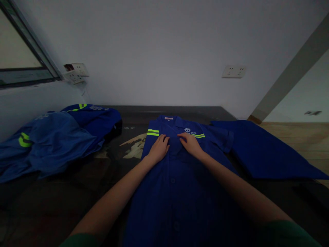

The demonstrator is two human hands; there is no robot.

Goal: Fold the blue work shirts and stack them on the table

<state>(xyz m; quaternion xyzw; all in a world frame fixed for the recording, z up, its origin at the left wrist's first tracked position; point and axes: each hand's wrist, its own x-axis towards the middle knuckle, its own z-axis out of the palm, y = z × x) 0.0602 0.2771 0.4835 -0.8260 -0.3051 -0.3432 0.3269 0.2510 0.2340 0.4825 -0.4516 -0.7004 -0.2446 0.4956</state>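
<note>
A dark blue short-sleeved work shirt [180,192] lies front up, its collar at the far end, with yellow-green reflective strips and a white gear emblem on the chest. On the left chest area, just below a strip, my left hand [159,148] rests flat with its fingers stretched out. My right hand [190,144] lies over the other side of the chest, below the emblem; its fingers are bent slightly and apart, pointing toward the button placket. Only the sleeve on the right side is spread outward; none shows on the left.
Crumpled blue work clothes [59,137] with reflective strips lie at left. A flat, folded blue garment [267,151] is at right, reaching the edge of the dark table [136,118]. Behind stands a white wall [154,51] with sockets [233,71].
</note>
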